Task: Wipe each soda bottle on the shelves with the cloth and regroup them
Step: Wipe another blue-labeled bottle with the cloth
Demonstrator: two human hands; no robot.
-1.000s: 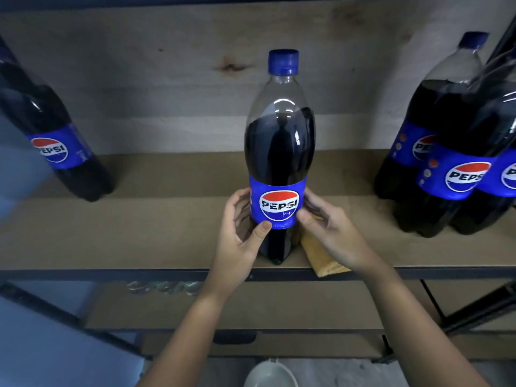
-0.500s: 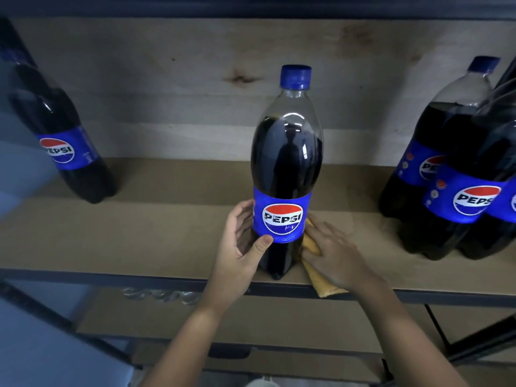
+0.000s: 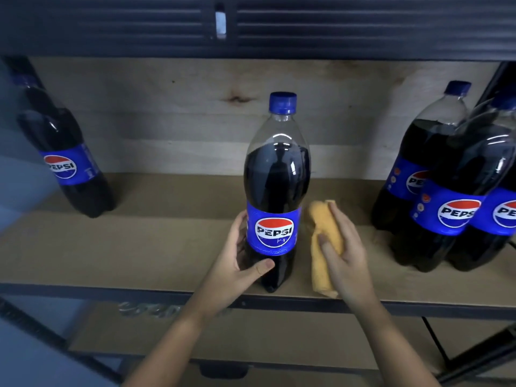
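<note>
A tall Pepsi bottle (image 3: 276,174) with a blue cap and blue label stands upright at the front middle of the wooden shelf (image 3: 156,247). My left hand (image 3: 237,263) grips its lower part, thumb across the front below the label. My right hand (image 3: 344,252) holds a folded yellow-orange cloth (image 3: 324,247) just right of the bottle, a small gap between them. The cloth hangs down to the shelf's front edge.
One more Pepsi bottle (image 3: 67,160) stands at the far left of the shelf. Three bottles (image 3: 452,196) are grouped at the right end. A dark metal rail (image 3: 111,291) edges the shelf front, another shelf lies below, and a dark slatted panel (image 3: 335,20) sits above.
My right hand has lifted the cloth off the shelf beside the bottle's base and now holds it up, clear of the bottle. The view has tilted upward. The left hand keeps its grip.
</note>
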